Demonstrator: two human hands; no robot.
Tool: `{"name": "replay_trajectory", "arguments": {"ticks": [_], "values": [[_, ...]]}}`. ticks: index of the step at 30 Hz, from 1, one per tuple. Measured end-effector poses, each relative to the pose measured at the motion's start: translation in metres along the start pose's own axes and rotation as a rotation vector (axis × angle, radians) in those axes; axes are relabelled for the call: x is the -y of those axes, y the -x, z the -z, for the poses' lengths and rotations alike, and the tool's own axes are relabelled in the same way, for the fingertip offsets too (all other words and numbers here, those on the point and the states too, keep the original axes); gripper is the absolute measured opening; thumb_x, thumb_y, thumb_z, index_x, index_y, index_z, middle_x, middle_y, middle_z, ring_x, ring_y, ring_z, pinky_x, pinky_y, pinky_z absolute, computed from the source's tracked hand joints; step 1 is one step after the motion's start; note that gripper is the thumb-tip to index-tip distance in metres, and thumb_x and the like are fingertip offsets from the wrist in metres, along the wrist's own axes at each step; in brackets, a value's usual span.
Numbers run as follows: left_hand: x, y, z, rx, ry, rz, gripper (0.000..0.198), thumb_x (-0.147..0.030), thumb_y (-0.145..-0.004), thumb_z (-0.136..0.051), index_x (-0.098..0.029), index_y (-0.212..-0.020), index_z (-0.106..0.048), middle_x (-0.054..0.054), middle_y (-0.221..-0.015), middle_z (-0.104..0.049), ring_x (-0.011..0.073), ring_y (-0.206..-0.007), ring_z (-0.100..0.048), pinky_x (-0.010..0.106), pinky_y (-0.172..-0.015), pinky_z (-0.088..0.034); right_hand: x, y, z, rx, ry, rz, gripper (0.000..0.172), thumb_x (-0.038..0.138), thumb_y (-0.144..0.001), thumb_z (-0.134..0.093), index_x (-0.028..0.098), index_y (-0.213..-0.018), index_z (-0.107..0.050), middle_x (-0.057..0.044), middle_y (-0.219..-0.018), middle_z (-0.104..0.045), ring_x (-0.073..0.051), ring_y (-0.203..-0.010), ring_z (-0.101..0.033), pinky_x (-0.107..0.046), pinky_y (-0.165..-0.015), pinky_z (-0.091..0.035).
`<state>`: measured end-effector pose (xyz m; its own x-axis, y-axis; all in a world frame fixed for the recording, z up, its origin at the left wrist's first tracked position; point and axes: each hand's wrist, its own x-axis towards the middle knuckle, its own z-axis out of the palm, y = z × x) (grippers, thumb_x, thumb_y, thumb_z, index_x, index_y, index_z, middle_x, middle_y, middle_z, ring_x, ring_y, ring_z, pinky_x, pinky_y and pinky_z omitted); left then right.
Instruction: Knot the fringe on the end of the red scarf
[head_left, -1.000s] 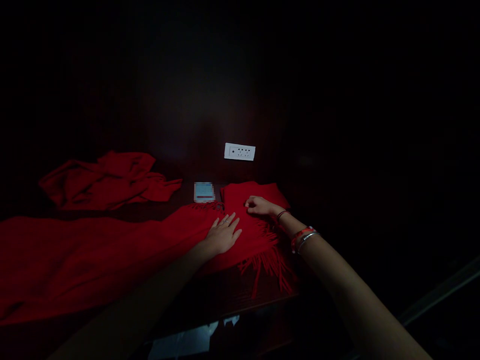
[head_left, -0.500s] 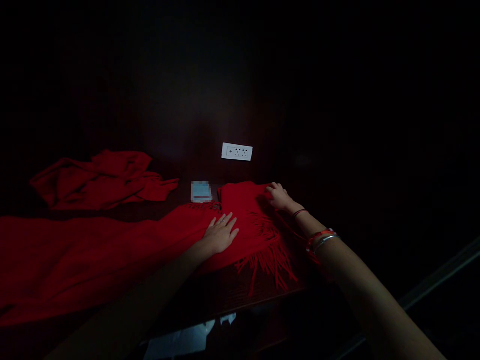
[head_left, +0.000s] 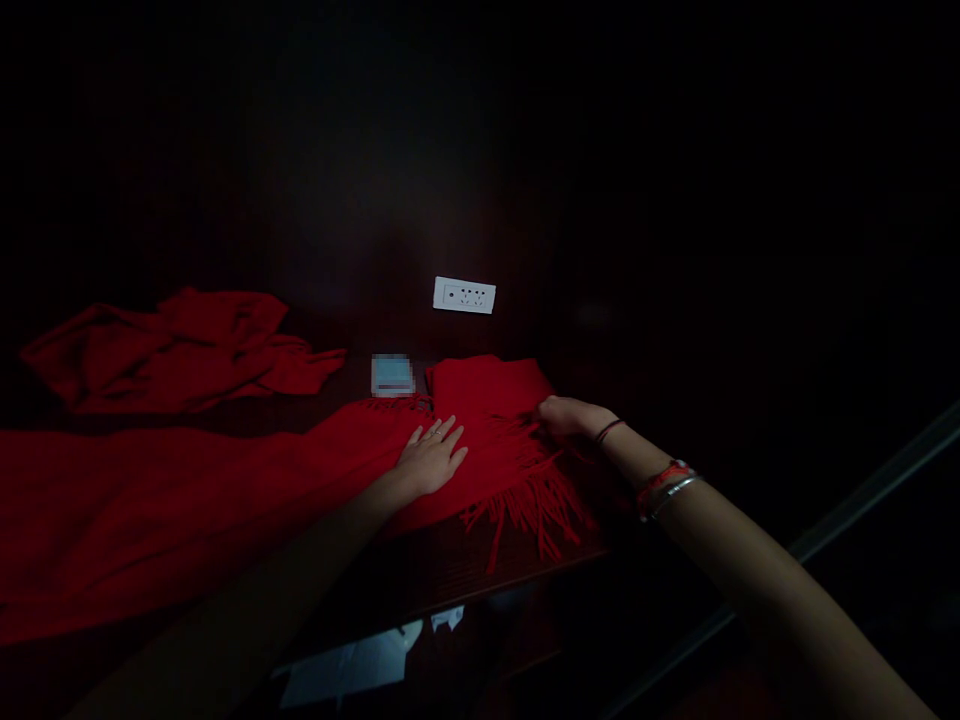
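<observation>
A long red scarf (head_left: 217, 490) with fringed ends lies spread across a dark wooden surface, its right part folded over on itself. My left hand (head_left: 431, 458) rests flat on the scarf with its fingers spread, a ring on one finger. At the right edge of the folded part, my right hand (head_left: 568, 416) is closed on the scarf beside the fringe (head_left: 529, 510). Its fingertips are partly hidden in shadow and cloth. Bracelets circle the right wrist and forearm.
Another crumpled red cloth (head_left: 202, 350) lies at the back left. A small pale-blue square item (head_left: 392, 375), blurred out, sits behind the scarf. A white power socket (head_left: 464, 295) is on the dark back wall. White papers (head_left: 349, 668) show below the front edge.
My right hand has come from the scarf's far right corner towards me, down to the fringe along its right side. My left hand stays flat on the cloth. The view has shifted slightly.
</observation>
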<state>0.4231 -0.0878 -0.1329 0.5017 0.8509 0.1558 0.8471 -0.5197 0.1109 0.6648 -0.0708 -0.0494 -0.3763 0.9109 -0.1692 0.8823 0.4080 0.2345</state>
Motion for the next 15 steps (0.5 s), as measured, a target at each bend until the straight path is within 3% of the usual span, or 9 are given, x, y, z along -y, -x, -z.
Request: {"name": "replay_trajectory", "arguments": {"ticks": [3, 5, 6, 8, 10, 13, 15], "values": [[0.000, 0.000, -0.001, -0.017, 0.000, -0.001, 0.048, -0.040, -0.085, -0.022, -0.019, -0.127, -0.030, 0.005, -0.135, -0.020, 0.0197, -0.123, -0.019, 0.040, -0.098, -0.018, -0.025, 0.019, 0.012, 0.039, 0.040, -0.152, 0.019, 0.007, -0.065, -0.046, 0.015, -0.067, -0.063, -0.007, -0.068, -0.062, -0.015, -0.065, -0.056, -0.023, -0.060, -0.038], [0.000, -0.001, -0.002, -0.023, -0.004, -0.003, 0.047, -0.039, -0.085, -0.022, -0.019, -0.126, -0.030, 0.005, -0.135, -0.021, 0.0197, -0.123, -0.020, 0.039, -0.098, -0.018, -0.022, 0.026, 0.019, -0.014, 0.018, -0.135, 0.022, 0.007, -0.066, -0.044, 0.015, -0.072, -0.063, -0.008, -0.076, -0.062, -0.014, -0.070, -0.056, -0.022, -0.063, -0.038], [0.000, -0.001, -0.002, -0.023, -0.005, -0.004, 0.047, -0.039, -0.085, -0.022, -0.019, -0.126, -0.030, 0.005, -0.135, -0.021, 0.0199, -0.123, -0.020, 0.039, -0.098, -0.018, -0.014, 0.027, 0.021, -0.054, -0.013, -0.086, 0.023, 0.007, -0.067, -0.044, 0.016, -0.076, -0.062, -0.007, -0.082, -0.061, -0.014, -0.075, -0.055, -0.022, -0.067, -0.038], [0.000, -0.001, -0.002, -0.023, -0.003, -0.007, 0.047, -0.039, -0.085, -0.021, -0.018, -0.126, -0.030, 0.006, -0.135, -0.021, 0.0205, -0.123, -0.020, 0.040, -0.098, -0.018, 0.009, 0.024, 0.021, -0.196, -0.165, 0.151, 0.023, 0.010, -0.067, -0.047, 0.017, -0.086, -0.059, -0.005, -0.091, -0.058, -0.012, -0.080, -0.053, -0.020, -0.072, -0.037], [0.000, -0.001, -0.001, -0.024, 0.000, -0.011, 0.048, -0.039, -0.085, -0.021, -0.018, -0.127, -0.030, 0.006, -0.136, -0.020, 0.0212, -0.123, -0.020, 0.041, -0.098, -0.018, 0.035, 0.015, 0.015, -0.228, -0.230, 0.295, 0.026, 0.015, -0.064, -0.053, 0.016, -0.091, -0.057, -0.005, -0.092, -0.056, -0.013, -0.079, -0.051, -0.022, -0.071, -0.038], [0.001, -0.001, -0.001, -0.023, -0.005, -0.008, 0.048, -0.039, -0.085, -0.020, -0.018, -0.127, -0.029, 0.006, -0.136, -0.020, 0.0212, -0.123, -0.019, 0.041, -0.098, -0.019, 0.058, -0.001, 0.000, -0.231, -0.186, 0.218, 0.025, 0.009, -0.064, -0.050, 0.013, -0.088, -0.057, -0.006, -0.086, -0.058, -0.013, -0.075, -0.051, -0.023, -0.068, -0.038], [0.001, -0.001, -0.001, -0.024, -0.012, -0.010, 0.047, -0.039, -0.085, -0.021, -0.018, -0.127, -0.030, 0.006, -0.135, -0.020, 0.0210, -0.122, -0.020, 0.040, -0.098, -0.018, 0.059, -0.010, -0.008, -0.177, -0.131, 0.174, 0.024, 0.007, -0.065, -0.048, 0.015, -0.085, -0.058, -0.005, -0.083, -0.059, -0.013, -0.076, -0.052, -0.021, -0.068, -0.038]]}}
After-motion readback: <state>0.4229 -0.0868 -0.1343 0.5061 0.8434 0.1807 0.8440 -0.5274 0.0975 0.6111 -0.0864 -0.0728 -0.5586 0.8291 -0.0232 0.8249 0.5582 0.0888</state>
